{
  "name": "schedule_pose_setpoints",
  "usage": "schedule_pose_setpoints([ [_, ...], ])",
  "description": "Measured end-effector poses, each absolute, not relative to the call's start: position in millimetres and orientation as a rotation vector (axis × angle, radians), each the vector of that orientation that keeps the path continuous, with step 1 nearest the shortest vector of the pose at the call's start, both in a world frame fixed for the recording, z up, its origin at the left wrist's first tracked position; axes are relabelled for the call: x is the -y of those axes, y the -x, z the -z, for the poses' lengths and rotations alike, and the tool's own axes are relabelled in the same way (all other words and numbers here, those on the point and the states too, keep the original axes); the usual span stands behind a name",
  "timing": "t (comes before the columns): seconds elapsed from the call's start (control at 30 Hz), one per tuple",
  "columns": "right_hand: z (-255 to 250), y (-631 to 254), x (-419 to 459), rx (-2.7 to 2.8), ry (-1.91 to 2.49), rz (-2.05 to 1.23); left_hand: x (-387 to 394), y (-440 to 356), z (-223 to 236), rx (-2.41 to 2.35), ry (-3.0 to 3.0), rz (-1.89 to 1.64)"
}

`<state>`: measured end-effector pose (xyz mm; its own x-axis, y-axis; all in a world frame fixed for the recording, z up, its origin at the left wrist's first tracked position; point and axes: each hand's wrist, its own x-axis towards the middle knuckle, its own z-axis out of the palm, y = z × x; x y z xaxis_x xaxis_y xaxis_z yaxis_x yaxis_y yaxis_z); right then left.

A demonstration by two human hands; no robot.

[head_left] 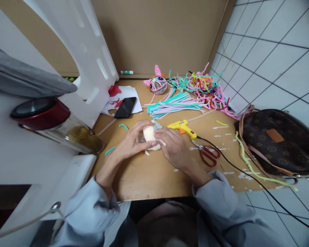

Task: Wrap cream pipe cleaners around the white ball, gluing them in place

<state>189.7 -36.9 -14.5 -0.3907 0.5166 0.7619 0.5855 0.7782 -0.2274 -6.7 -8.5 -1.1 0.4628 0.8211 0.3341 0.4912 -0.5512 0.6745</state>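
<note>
Close to the middle of the table, my left hand (132, 140) curls round a small rounded piece wound with cream pipe cleaner (148, 133). A clear, shiny part shows beside the winding, and a pale blue tuft (157, 126) sticks out at its top. My right hand (172, 144) presses against the piece from the other side, fingers bent and closed on a cream pipe cleaner end (161, 142). Its fingertips partly hide the winding. Just beyond the right hand lie a yellow glue gun (182, 128) and red-handled scissors (208, 152).
Behind lie pink and turquoise pipe cleaners (173, 105), a tangled heap (203, 85) and a decorated ball with pink ears (158, 84). A phone (125, 107) rests on paper. A glass bottle (74, 133) stands left, a brown handbag (280, 140) right. The black cord (229, 161) crosses the table.
</note>
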Motion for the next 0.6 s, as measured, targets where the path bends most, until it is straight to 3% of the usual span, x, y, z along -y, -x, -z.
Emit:
schedule_pose_setpoints([
  [0.6, 12.3, -189.4, 38.5, 2.055, 0.790, 0.080, 9.4, 7.6, 2.8, -1.119, -2.148, -0.919],
])
